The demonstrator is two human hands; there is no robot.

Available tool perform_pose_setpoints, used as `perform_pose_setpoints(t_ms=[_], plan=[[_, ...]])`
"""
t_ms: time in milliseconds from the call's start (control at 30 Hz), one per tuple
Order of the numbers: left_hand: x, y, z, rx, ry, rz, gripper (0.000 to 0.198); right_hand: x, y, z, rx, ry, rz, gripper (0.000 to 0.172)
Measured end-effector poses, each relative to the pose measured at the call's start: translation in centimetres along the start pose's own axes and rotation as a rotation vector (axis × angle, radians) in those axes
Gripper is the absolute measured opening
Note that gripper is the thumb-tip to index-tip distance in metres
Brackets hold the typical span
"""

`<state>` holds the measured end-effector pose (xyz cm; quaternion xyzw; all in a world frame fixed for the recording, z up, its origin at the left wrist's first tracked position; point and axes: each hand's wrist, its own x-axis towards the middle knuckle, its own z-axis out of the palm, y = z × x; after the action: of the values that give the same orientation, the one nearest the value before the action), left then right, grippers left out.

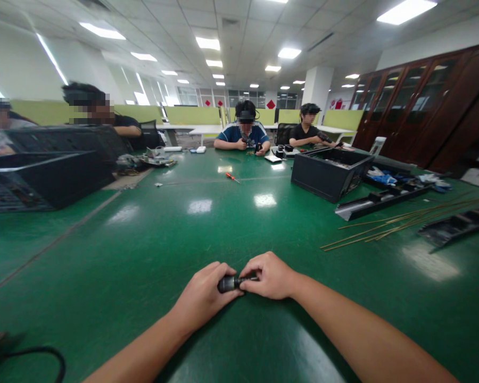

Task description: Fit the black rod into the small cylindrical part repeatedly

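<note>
A dark cylindrical tool (228, 284) with a metallic-looking band lies crosswise between my hands, low in the middle of the head view. My left hand (203, 292) is closed round its thicker body. At the narrower right end, the thumb and fingers of my right hand (269, 276) pinch a thin dark shaft (254, 278). Fingers cover part of the tool, so its exact kind cannot be made out. Both hands are just over the green tabletop (163, 244), close to each other.
A red-handled screwdriver (230, 176) lies farther up the table. Black computer cases stand at left (80, 178) and right (319, 175). Thin brass-coloured rods (383, 229) and a metal rail (367, 205) lie at right. A black cable (43, 349) is near left. Several people sit around the table.
</note>
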<state>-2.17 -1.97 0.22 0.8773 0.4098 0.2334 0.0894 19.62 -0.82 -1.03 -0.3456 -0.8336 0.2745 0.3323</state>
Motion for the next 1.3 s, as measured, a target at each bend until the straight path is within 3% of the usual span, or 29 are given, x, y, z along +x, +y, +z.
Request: perform_pose_setpoints(t_ms=[1300], plan=[[0.17,-0.36,-0.64,-0.022,0.082,-0.018,0.026,0.02,0.36,-0.83,0.027,0.023,0.101,0.015]])
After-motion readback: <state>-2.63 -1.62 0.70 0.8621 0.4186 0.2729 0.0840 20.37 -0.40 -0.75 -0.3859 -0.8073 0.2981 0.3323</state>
